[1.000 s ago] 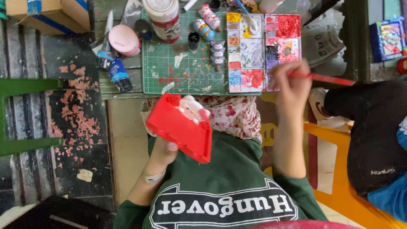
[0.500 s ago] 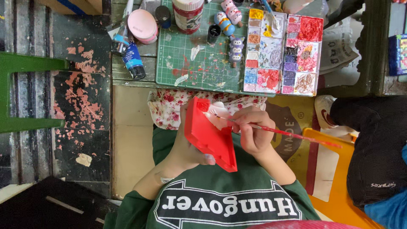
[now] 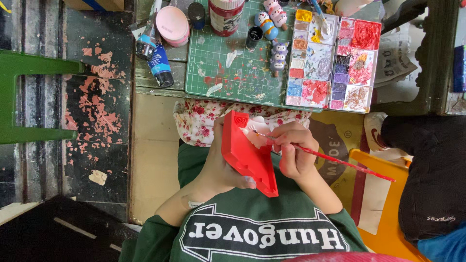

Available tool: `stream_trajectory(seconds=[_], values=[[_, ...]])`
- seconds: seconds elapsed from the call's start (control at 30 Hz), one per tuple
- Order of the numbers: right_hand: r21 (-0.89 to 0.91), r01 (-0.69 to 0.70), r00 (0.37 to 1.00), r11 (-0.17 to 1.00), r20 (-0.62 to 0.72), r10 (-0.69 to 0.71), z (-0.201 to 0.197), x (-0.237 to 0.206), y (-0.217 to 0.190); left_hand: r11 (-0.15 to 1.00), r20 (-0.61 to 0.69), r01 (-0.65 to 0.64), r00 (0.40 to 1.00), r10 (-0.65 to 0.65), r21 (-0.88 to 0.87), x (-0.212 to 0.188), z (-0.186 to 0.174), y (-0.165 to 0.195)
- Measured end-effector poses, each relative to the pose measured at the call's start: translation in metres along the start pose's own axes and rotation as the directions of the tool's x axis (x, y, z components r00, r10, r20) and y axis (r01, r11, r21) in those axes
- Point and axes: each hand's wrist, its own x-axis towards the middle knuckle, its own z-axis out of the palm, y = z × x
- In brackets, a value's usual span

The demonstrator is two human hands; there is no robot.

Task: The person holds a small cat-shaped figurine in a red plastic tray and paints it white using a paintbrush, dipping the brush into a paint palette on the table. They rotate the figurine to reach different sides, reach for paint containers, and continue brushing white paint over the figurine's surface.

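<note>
Here the left hand (image 3: 221, 170) is cupping a red box-shaped piece (image 3: 247, 155) over the lap, its grip closed around the underside, while the right hand (image 3: 293, 155) is pinching a thin red brush (image 3: 340, 160) against the pale patch inside. A slip could be smearing wet red onto the green shirt (image 3: 252, 237) or floral cloth (image 3: 199, 121). The brush tip and inner surface are staying hidden behind fingers.

The red moulded piece (image 3: 247, 155) looks smooth, glossy plastic under wet paint. The green cutting mat (image 3: 233, 68) is matt and paint-smeared; the floral cloth (image 3: 199, 121) looks soft cotton.
</note>
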Motion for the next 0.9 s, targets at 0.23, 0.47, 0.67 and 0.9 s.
stream_trajectory(seconds=[0.23,0.47,0.67,0.9], values=[[-0.04,-0.007,1.0,0.999,0.006,0.007,-0.0011,0.0015,-0.0017,0.997,-0.012,-0.013,1.0,0.013,0.072,0.0011,-0.0004,0.0005],[-0.044,-0.002,1.0,0.999,0.004,0.002,-0.0012,0.0027,-0.0019,1.0,-0.015,0.013,1.0,-0.013,0.021,0.0019,0.0001,0.0027],[-0.011,-0.006,1.0,1.0,-0.01,0.006,-0.0018,0.0022,-0.003,1.0,-0.004,0.012,1.0,-0.012,0.013,0.0012,0.0001,0.0044],[-0.013,-0.007,1.0,1.0,-0.007,0.007,-0.0018,0.0035,-0.0036,0.997,-0.001,0.026,1.0,-0.026,-0.068,0.0028,0.0011,0.0058]])
